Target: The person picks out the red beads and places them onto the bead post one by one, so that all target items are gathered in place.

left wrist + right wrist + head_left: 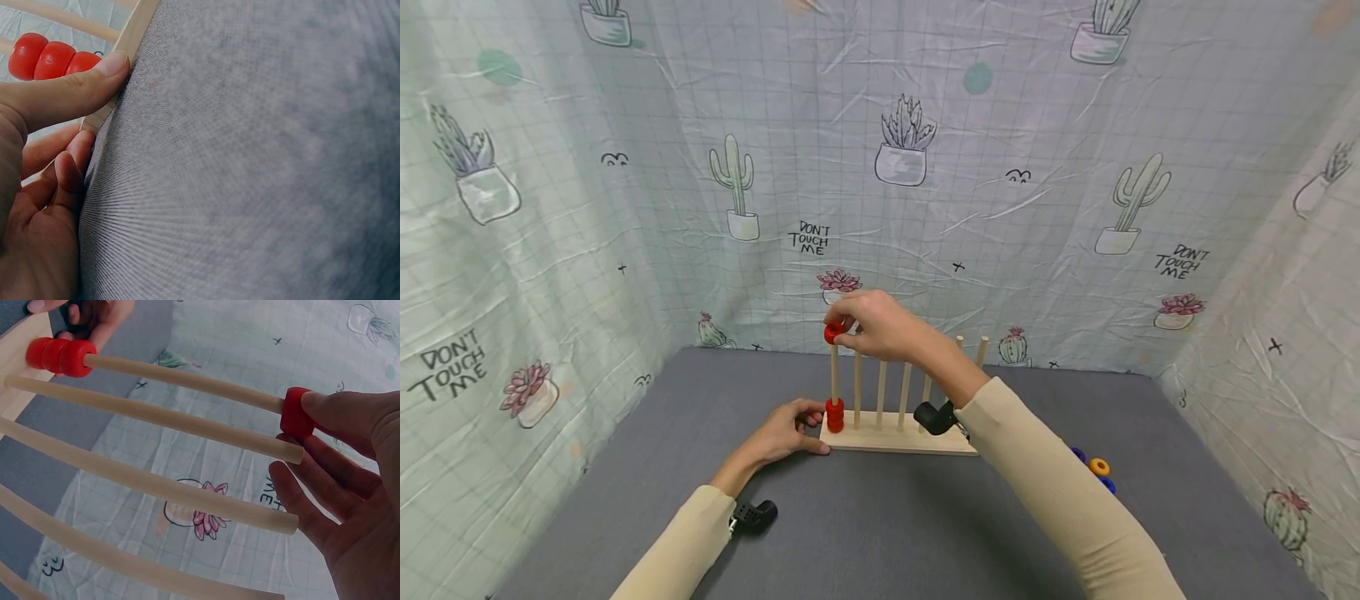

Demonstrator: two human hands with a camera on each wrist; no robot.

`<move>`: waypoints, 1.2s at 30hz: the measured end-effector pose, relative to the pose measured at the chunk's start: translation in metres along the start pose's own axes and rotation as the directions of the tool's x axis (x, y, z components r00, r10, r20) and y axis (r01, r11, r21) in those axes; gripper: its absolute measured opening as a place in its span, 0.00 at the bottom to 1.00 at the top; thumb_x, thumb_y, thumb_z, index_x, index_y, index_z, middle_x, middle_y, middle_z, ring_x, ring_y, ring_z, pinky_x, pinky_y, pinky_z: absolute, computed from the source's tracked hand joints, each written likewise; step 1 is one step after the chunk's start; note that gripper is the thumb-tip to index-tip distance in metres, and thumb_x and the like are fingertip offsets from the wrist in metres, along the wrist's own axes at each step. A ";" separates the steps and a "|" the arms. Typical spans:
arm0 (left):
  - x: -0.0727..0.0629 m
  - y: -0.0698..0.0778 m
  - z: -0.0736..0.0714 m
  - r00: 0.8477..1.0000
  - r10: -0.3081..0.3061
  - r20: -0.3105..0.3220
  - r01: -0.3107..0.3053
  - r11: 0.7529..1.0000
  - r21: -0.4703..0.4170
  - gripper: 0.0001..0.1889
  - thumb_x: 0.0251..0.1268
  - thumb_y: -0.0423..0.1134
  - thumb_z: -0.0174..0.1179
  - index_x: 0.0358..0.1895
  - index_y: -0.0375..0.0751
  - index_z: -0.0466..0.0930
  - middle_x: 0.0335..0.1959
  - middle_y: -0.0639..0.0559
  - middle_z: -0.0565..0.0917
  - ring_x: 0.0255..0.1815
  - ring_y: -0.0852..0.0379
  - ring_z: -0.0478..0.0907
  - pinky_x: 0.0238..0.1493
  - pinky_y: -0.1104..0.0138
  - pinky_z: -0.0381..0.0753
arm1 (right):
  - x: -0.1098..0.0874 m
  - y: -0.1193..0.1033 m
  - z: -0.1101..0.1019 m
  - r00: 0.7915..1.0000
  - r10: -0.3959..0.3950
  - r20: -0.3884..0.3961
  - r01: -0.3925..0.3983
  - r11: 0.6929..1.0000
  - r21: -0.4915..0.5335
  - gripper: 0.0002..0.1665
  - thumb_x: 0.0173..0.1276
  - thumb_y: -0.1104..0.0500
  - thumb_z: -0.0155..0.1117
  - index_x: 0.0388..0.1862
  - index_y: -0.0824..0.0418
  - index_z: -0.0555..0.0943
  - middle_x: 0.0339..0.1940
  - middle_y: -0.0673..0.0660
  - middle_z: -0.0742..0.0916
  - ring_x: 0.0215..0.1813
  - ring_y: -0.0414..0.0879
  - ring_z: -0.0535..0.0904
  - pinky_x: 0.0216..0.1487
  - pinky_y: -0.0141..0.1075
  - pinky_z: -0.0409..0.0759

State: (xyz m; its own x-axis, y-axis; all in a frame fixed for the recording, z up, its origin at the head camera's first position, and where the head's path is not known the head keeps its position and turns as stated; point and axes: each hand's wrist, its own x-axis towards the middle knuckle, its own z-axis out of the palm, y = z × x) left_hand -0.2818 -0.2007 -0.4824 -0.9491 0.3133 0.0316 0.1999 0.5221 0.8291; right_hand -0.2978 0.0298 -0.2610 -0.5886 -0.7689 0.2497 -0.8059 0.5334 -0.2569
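A wooden peg rack (895, 443) with several upright dowels stands on the grey surface. Three red beads (55, 57) sit stacked at the foot of its leftmost dowel (187, 380). At the top of that same dowel, my right hand (883, 325) pinches another red bead (297, 412) between thumb and fingers, the dowel's tip at the bead's hole. My left hand (784, 435) grips the left end of the rack's base, thumb (94, 84) on the front edge and fingers behind. The right forearm covers part of the rack's right side in the head view.
Blue beads (1107, 483) and a yellow bead (1099, 467) lie on the grey surface (880, 533) to the right, partly behind the right sleeve (1060, 483). A cactus-print cloth (850, 192) hangs behind and at both sides.
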 end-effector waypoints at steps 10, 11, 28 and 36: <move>0.000 0.001 0.000 1.000 -0.006 -0.006 0.006 1.000 0.003 0.37 0.44 0.37 0.83 0.62 0.32 0.80 0.47 0.46 0.82 0.47 0.54 0.75 0.44 0.71 0.72 | 0.000 -0.001 0.000 1.000 0.005 0.010 -0.004 1.000 -0.012 0.10 0.74 0.59 0.67 0.52 0.58 0.86 0.50 0.53 0.89 0.51 0.47 0.87 0.49 0.35 0.84; 0.000 0.001 0.000 1.000 -0.004 -0.007 0.004 1.000 0.004 0.37 0.44 0.37 0.83 0.62 0.32 0.80 0.47 0.46 0.82 0.47 0.54 0.75 0.43 0.71 0.72 | 0.001 -0.001 0.000 1.000 0.006 0.011 -0.005 1.000 -0.014 0.11 0.74 0.59 0.67 0.52 0.59 0.86 0.50 0.54 0.89 0.51 0.48 0.87 0.49 0.35 0.84; -0.001 -0.001 0.000 1.000 0.007 -0.016 -0.006 1.000 0.015 0.37 0.42 0.37 0.84 0.61 0.30 0.81 0.46 0.46 0.82 0.45 0.54 0.76 0.42 0.71 0.72 | -0.010 -0.004 -0.003 0.999 -0.029 -0.021 0.028 1.000 -0.011 0.12 0.75 0.61 0.65 0.54 0.62 0.85 0.54 0.58 0.88 0.52 0.48 0.87 0.53 0.39 0.85; 0.000 -0.002 0.000 1.000 0.015 -0.018 -0.015 1.000 0.018 0.38 0.43 0.37 0.84 0.62 0.31 0.80 0.47 0.46 0.82 0.46 0.54 0.76 0.42 0.71 0.72 | -0.026 -0.007 -0.009 0.996 -0.038 -0.081 0.038 0.999 -0.003 0.12 0.73 0.61 0.66 0.53 0.62 0.85 0.52 0.56 0.89 0.50 0.47 0.87 0.53 0.38 0.85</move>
State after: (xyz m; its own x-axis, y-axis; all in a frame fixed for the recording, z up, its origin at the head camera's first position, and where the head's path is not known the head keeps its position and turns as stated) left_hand -0.2827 -0.2017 -0.4837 -0.9501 0.3071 0.0541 0.2185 0.5316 0.8183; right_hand -0.2768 0.0492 -0.2576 -0.5608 -0.7575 0.3344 -0.8278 0.5051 -0.2442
